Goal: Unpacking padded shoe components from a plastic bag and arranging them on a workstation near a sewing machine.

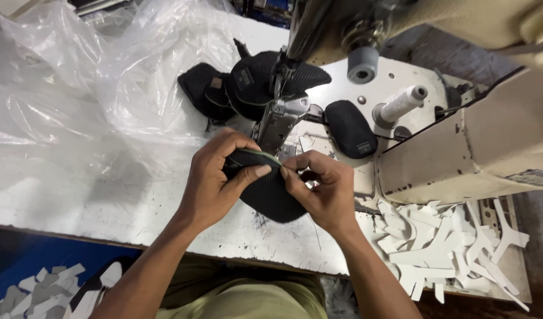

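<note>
The person holds a black fabric piece (270,195) in both hands, just above the white counter (76,201) and right in front of the sewing machine (460,136). The left hand (215,180) wraps around the left side of the piece, with its thumb pressed on top. The right hand (324,189) pinches the top edge of the piece between thumb and finger. The two thumbs almost touch. The top edge of the piece has a thin green rim. Behind the hands, a pile of black fabric pieces (242,85) lies under the metal arm of the machine. One more black oval piece (350,127) rests on the machine's flat base, next to a white thread spool (404,101). A big sheet of clear plastic (88,77) is crumpled on the left side of the counter. A heap of white cut scraps (448,248) lies on the right, near the edge.
</note>
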